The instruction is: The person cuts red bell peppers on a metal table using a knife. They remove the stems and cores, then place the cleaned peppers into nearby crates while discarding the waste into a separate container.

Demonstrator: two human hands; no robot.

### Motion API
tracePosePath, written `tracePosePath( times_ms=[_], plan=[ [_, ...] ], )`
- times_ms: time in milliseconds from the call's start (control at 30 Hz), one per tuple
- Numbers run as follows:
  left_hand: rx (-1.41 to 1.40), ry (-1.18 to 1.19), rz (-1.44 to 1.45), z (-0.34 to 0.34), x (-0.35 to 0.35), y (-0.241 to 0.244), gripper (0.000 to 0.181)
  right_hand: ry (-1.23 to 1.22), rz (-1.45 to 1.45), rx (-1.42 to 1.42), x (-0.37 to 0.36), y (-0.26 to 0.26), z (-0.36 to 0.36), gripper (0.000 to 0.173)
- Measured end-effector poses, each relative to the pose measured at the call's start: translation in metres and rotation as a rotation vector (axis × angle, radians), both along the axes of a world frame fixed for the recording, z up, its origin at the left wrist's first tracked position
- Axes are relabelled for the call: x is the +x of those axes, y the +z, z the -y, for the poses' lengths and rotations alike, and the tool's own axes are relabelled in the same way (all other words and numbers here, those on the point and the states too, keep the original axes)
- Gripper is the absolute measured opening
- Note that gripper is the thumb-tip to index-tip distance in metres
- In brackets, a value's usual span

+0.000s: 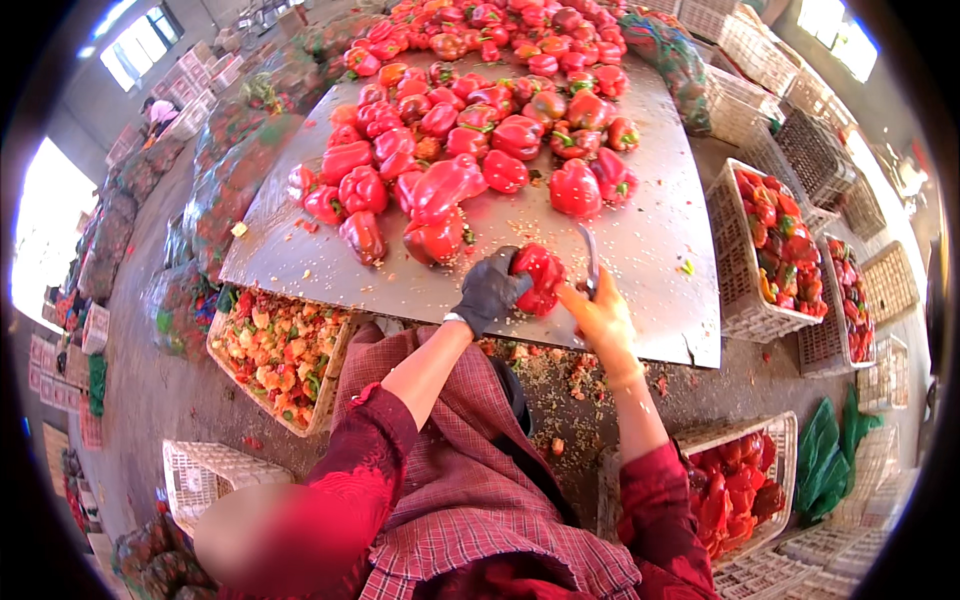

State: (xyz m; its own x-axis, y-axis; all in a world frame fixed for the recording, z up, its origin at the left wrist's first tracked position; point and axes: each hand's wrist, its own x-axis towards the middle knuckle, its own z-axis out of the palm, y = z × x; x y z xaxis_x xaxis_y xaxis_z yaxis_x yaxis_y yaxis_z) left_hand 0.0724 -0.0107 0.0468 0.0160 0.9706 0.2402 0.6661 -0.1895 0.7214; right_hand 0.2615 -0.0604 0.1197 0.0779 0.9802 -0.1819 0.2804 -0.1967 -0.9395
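My left hand [491, 291], in a dark grey glove, grips a red bell pepper [538, 279] just above the near edge of a metal table [652, 300]. In my right hand [606, 321] is a small knife with a curved blade [589, 251], its tip pointing away from me. The right thumb reaches to the pepper's right side; whether it touches is hard to tell. Beyond my hands lies a heap of red bell peppers [517, 137], the nearest ones [435, 238] close to my left hand. Pale seeds and scraps are scattered over the metal.
A crate of pepper cores and trimmings [277, 360] stands below the table's left corner. At my right is a crate of cut red peppers [731, 487]. More filled crates [780, 247] line the right side. Full mesh sacks [240, 180] lie left; a person [160, 112] is far off.
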Motion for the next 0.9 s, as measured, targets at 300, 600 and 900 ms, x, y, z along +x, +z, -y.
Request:
tracePosePath(
  times_ms=[300, 600, 900],
  plan=[
    [-0.709, -0.245, 1.177, 0.014, -0.003, 0.002, 0.029, 0.191, 0.218, -0.158, 0.034, 0.006, -0.027, 0.033],
    [-0.059, -0.563, -0.043, 0.009, 0.020, 0.068, 0.036, 0.194, 0.524, 0.629, 0.072, 0.002, -0.012, 0.039],
    [-0.325, -0.326, 0.551, -0.031, 0.027, 0.029, 0.025, 0.022, 0.526, 0.286, 0.063, -0.024, -0.039, 0.044]
  ],
)
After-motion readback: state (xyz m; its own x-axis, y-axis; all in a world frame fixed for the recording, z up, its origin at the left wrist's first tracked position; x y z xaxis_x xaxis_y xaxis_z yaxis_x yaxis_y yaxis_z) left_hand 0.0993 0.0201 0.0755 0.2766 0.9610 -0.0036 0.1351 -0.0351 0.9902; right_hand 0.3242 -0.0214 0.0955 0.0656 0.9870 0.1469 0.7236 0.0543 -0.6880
